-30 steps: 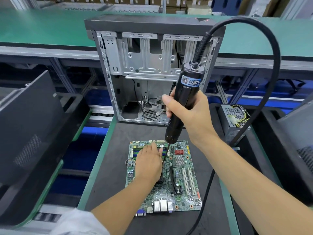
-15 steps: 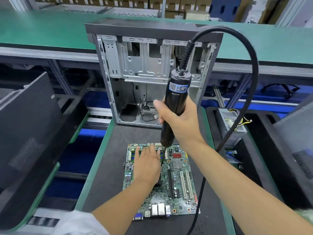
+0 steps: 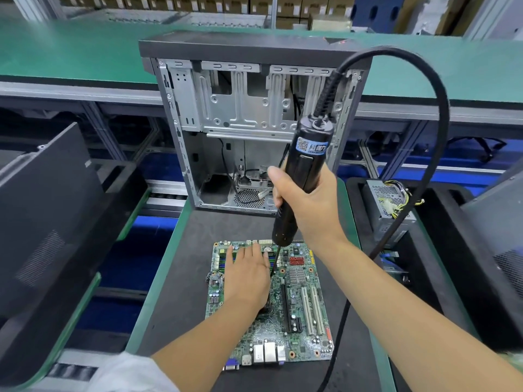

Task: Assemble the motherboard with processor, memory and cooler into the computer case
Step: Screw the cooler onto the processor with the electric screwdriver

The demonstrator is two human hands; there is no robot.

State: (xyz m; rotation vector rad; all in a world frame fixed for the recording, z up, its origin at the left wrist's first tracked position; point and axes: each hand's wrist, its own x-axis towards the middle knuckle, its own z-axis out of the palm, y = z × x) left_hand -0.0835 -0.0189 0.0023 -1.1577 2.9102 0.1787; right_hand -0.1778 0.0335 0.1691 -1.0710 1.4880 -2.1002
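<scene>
Motherboard [image 3: 294, 304] under left hand [image 3: 246, 274], screwdriver [image 3: 300, 182] above

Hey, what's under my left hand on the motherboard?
The left hand lies flat on the motherboard. Green memory slots show beyond its fingers; a dark part peeks out at the wrist. The rest is covered.

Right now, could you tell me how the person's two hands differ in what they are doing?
The right hand is raised and grips the electric screwdriver; the left hand lies low, fingers straight, pressing on the motherboard. The right hand is curled; the left hand is flat. Both hands are bare and work over the motherboard.
</scene>
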